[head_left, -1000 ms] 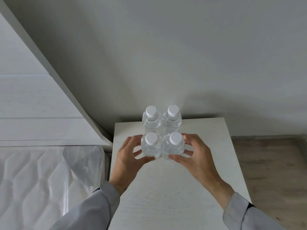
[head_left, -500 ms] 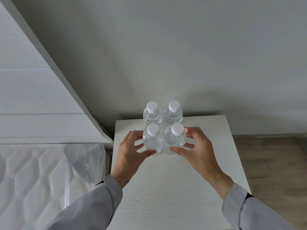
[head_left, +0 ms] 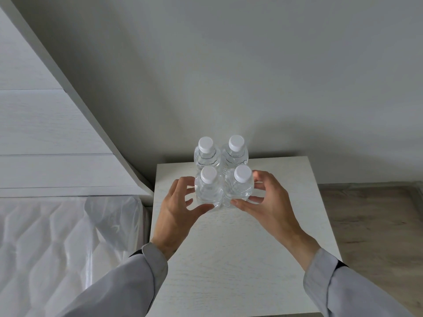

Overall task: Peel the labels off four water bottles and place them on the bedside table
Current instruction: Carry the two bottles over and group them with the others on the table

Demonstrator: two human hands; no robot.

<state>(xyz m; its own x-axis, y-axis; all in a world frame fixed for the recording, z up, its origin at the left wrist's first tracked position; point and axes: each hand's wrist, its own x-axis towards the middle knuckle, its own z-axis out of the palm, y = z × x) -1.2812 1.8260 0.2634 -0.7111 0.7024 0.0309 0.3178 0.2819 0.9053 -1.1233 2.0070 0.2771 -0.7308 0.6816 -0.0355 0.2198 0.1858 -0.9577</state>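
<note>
four label-free bottles [head_left: 221, 179] stand touching in a square on the table [head_left: 229, 259]. left hand [head_left: 176, 207] grips the near-left bottle [head_left: 208, 191], right hand [head_left: 263, 200] the near-right bottle [head_left: 239, 188]. packed so tight, a crooked nudge or snagging release could tip one into its neighbours.

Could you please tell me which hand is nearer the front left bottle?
Left. The left hand grips the front left bottle; the right hand holds the front right bottle beside it.
</note>
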